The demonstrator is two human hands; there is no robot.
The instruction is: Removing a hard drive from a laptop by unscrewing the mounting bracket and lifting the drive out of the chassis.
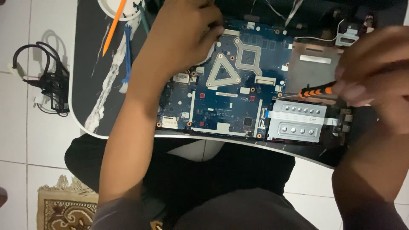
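Observation:
An opened laptop lies on a dark marbled table (91, 64), its blue motherboard (221, 91) exposed with grey metal brackets around the chip sockets. My left hand (183, 30) rests on the board's upper left corner, fingers curled down against it. My right hand (375, 68) grips a screwdriver with an orange and black handle (317, 91); its thin shaft points left toward the board's right edge, above a silver metal drive bracket (298, 121).
A white bowl (119, 10) with an orange stick, and a blue-handled brush (126, 57), lie at the table's upper left. A black charger with coiled cables (49, 83) sits on the white tiled floor. A patterned rug (66, 206) is at lower left.

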